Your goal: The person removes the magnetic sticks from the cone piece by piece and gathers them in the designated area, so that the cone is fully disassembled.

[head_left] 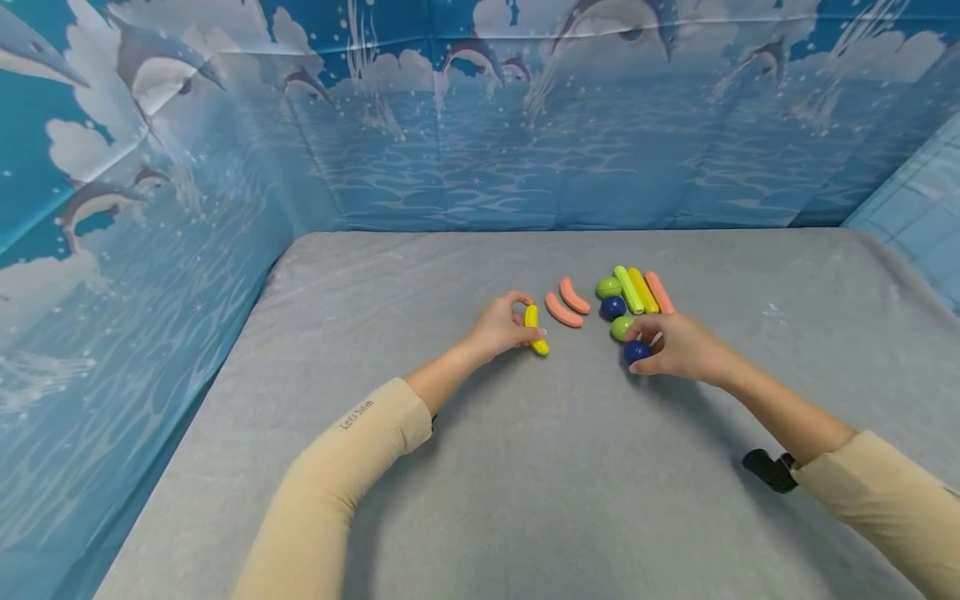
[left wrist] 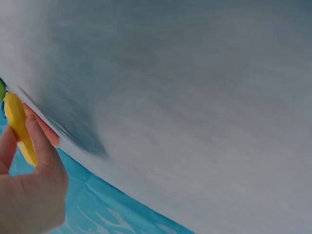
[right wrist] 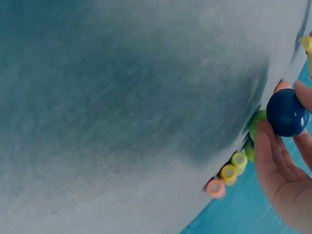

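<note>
My left hand pinches a curved yellow piece, banana-like in shape, between thumb and fingers. In the left wrist view the yellow piece stands nearly upright in the grip. With my right hand I hold a glossy dark blue ball by the fingertips; it also shows in the right wrist view as a blue ball. Just beyond it sits a green ball, then a second blue ball and another green ball, in a row. Two curved salmon pieces lie between the hands.
Side by side right of the balls lie a lime stick, a yellow stick and a salmon stick. Grey cloth covers the table. Behind and at the sides hangs a blue dolphin-print curtain.
</note>
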`<state>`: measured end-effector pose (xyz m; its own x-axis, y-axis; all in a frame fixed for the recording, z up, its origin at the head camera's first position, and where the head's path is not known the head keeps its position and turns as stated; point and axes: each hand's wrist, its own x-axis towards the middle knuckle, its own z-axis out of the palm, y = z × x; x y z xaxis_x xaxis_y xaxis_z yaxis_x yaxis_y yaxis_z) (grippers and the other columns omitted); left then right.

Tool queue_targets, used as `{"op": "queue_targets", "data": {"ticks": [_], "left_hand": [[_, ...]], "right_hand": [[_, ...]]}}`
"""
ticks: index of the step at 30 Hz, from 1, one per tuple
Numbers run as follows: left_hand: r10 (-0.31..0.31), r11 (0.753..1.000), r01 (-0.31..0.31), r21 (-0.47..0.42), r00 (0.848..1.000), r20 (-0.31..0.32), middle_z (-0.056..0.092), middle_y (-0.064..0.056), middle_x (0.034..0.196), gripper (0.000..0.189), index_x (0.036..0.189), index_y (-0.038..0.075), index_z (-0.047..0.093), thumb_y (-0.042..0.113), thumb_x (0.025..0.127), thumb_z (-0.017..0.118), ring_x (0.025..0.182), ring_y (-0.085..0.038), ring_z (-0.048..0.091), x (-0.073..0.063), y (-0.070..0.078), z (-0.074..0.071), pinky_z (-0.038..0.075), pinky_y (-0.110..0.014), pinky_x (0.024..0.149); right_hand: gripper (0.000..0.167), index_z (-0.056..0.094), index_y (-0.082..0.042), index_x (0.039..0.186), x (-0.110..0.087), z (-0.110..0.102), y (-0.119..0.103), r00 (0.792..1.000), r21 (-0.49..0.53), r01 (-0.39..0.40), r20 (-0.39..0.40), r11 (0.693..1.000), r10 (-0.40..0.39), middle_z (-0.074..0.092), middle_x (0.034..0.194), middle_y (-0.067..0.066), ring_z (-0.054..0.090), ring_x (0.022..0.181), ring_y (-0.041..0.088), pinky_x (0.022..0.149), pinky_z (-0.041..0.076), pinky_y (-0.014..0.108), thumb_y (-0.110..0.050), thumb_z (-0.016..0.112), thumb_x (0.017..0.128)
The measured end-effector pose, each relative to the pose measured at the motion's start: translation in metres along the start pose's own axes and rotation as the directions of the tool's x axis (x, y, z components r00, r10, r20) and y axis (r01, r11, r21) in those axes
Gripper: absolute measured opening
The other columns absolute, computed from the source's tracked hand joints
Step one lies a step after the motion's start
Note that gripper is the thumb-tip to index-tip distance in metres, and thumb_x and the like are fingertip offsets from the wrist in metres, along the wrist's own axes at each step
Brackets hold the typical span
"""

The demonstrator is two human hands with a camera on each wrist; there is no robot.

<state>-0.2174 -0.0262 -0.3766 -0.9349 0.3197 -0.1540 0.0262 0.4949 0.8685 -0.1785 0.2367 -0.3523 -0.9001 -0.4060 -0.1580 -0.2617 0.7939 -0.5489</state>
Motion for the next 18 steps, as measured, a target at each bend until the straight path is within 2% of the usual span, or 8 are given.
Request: {"op": "queue_targets", "data": {"ticks": [1,3,11,13,18], "left_hand": [[-0.002,0.999,0.002,0.043,1.0,-0.006,0.062,-0.008,0.079,0.046,0.123,0.007,0.051,0.014,0.082,0.072,0.068,-0.022,0.062,0.002,0.001,0.002,0.05,-0.027,0.059],[-0.025,0.997,0.026,0.072,1.0,-0.019,0.063,-0.007,0.077,0.044,0.12,0.007,0.052,0.015,0.082,0.073,0.066,-0.021,0.062,0.006,0.003,0.005,0.049,-0.026,0.057],[-0.122,0.992,0.123,0.011,0.991,-0.061,0.063,-0.007,0.075,0.045,0.121,0.006,0.053,0.014,0.082,0.073,0.066,-0.019,0.061,0.015,0.008,0.01,0.05,-0.025,0.059],[-0.121,0.992,0.123,0.037,0.99,-0.067,0.063,-0.006,0.073,0.045,0.121,0.006,0.053,0.017,0.082,0.073,0.066,-0.019,0.061,0.017,0.008,0.011,0.049,-0.024,0.058],[-0.064,0.979,0.077,0.188,0.995,-0.073,0.063,-0.005,0.072,0.044,0.119,0.006,0.054,0.026,0.084,0.071,0.06,-0.014,0.059,0.02,0.011,0.013,0.043,-0.02,0.054]], "right_hand": [[0.036,0.062,0.0,0.105,0.001,0.001,0.0,1.0,-0.009,-0.003,0.001,1.0,0.003,0.06,0.095,0.013,0.056,0.08,0.024,0.063,0.05,0.033,-0.014,0.077,0.075],[0.037,0.062,-0.001,0.105,0.003,0.002,0.002,1.0,-0.028,-0.005,0.002,1.0,0.005,0.06,0.094,0.013,0.056,0.08,0.024,0.063,0.049,0.033,-0.014,0.077,0.075],[0.035,0.063,-0.002,0.104,0.005,0.006,0.004,1.0,-0.055,0.014,-0.015,0.998,-0.015,0.06,0.091,0.011,0.054,0.077,0.022,0.062,0.048,0.032,-0.013,0.078,0.074],[0.035,0.063,-0.001,0.103,0.005,0.006,0.004,1.0,-0.043,0.017,-0.021,0.999,-0.018,0.06,0.091,0.011,0.054,0.076,0.022,0.063,0.048,0.032,-0.013,0.079,0.074],[0.038,0.063,-0.001,0.103,0.005,0.007,0.003,0.999,-0.055,0.028,-0.039,0.998,-0.03,0.062,0.091,0.011,0.055,0.077,0.022,0.065,0.049,0.035,-0.017,0.08,0.073]]}}
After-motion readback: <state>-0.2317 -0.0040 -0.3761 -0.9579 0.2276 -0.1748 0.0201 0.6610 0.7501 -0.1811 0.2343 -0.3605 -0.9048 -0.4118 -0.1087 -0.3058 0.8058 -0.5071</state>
